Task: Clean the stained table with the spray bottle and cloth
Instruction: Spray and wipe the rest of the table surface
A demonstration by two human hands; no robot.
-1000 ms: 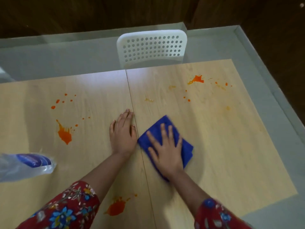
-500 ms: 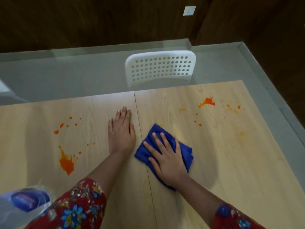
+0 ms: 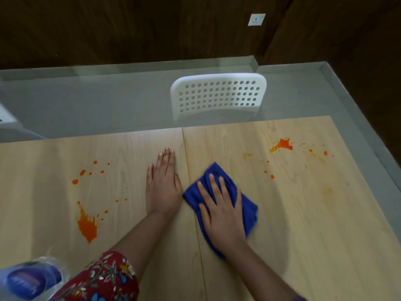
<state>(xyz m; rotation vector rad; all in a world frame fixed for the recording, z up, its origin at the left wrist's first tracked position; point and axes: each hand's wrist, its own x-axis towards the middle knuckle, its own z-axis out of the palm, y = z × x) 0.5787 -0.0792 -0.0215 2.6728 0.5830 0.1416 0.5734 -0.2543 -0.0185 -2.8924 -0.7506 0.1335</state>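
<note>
The wooden table (image 3: 303, 235), two boards meeting at a seam down the middle, fills most of the view, with a white chair (image 3: 219, 94) tucked in at its far edge. The blue cloth (image 3: 249, 205) lies crumpled just right of the seam, and the right hand (image 3: 221, 211) presses down on it with straight, spread fingers, not gripping it. The left hand (image 3: 162, 187) rests flat on the wood just left of the seam, fingers straight and together, holding nothing. The spray bottle (image 3: 28, 283) lies at the near left corner, partly out of view and touched by neither hand. By my reading the job is barely begun: the big orange splash (image 3: 86, 227) and the droplets (image 3: 93, 170) on the left look untouched, the far right splash (image 3: 282, 145) is still bright, and only faint smears (image 3: 247, 154) hint at wiping.
</note>
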